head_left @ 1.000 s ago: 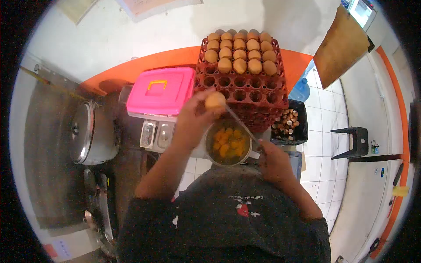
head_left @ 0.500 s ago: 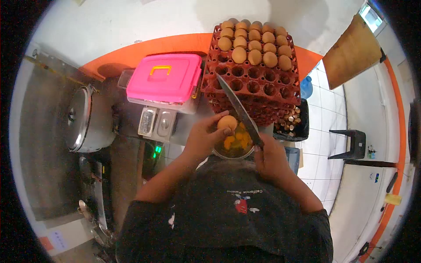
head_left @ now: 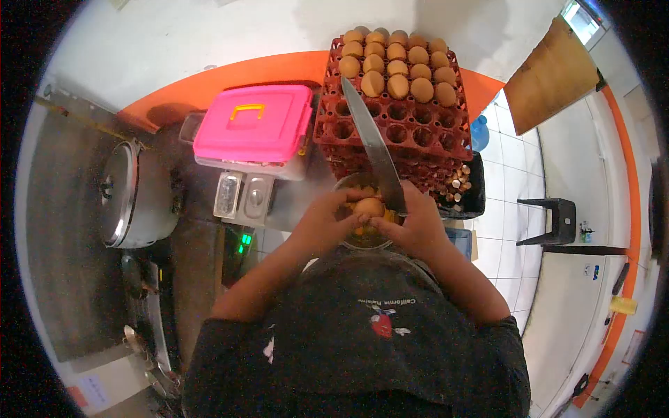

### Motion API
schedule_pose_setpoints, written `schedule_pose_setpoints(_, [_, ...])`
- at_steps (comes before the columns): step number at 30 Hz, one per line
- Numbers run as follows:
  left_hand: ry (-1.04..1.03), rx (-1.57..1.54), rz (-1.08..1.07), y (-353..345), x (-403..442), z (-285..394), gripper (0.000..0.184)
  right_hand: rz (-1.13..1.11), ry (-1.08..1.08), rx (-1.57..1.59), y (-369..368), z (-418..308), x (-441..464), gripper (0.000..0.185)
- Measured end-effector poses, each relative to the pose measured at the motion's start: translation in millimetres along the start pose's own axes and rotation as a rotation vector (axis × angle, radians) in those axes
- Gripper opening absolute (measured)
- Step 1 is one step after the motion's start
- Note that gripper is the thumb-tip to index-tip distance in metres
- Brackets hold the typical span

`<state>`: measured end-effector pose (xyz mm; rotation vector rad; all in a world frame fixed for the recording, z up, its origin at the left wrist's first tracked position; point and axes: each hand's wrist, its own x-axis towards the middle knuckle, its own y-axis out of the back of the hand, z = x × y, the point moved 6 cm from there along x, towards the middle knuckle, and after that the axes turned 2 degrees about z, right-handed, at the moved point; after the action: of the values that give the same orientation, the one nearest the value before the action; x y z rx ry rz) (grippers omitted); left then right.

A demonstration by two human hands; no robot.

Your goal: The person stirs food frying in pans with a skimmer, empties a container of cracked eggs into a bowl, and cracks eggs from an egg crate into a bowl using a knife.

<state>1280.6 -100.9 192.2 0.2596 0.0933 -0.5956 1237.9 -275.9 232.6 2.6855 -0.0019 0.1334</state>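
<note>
My left hand (head_left: 326,221) is closed round a brown egg (head_left: 370,207). My right hand (head_left: 421,221) grips a large kitchen knife (head_left: 374,145), its blade pointing up and away from me and its handle hidden in the fingers. The right thumb reaches to the egg, so both hands meet there. Directly below is a bowl (head_left: 346,183) with cracked eggs in it, the orange yolks partly covered by my hands. Whether the shell is cracked I cannot tell.
A stack of red egg trays (head_left: 446,139) with several brown eggs on top stands ahead. Eggshells (head_left: 460,184) fill a black bin (head_left: 477,184) to its right. On the left are a pink-lidded box (head_left: 244,136), small metal containers (head_left: 258,195) and a big pot (head_left: 150,202).
My right hand has moved inward to the egg, and its thumb now meets it. The knife blade has swung more upright. The egg stays in my left hand over the bowl.
</note>
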Motion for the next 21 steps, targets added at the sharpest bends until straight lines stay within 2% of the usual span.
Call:
schedule_pose_setpoints(3, [0.041,-0.056,-0.033,-5,-2,-22,0.041,-0.042,0.036,-0.106,-5,25,1,0.056])
schedule_pose_setpoints(6, [0.017,0.006,0.053,-8,-4,-21,0.039,-0.051,0.099,-0.144,-8,22,0,0.059])
schedule_pose_setpoints(9, [-0.117,0.240,0.135,-4,-2,-13,0.043,-0.082,-0.050,-0.175,-14,31,-1,0.059])
schedule_pose_setpoints(12, [-0.186,0.306,0.187,-4,-1,-14,0.049,-0.090,-0.058,-0.234,-16,33,-2,0.058])
schedule_pose_setpoints(15, [-0.166,0.306,0.165,-6,0,-9,0.050,-0.025,0.053,-0.253,-21,37,-1,0.055])
schedule_pose_setpoints(18, [-0.136,0.367,0.187,-8,0,-1,0.036,-0.049,0.003,-0.262,-26,46,-1,0.055])
schedule_pose_setpoints(21, [-0.135,0.441,0.184,-7,2,-2,0.035,-0.043,0.007,-0.259,-29,51,0,0.055])
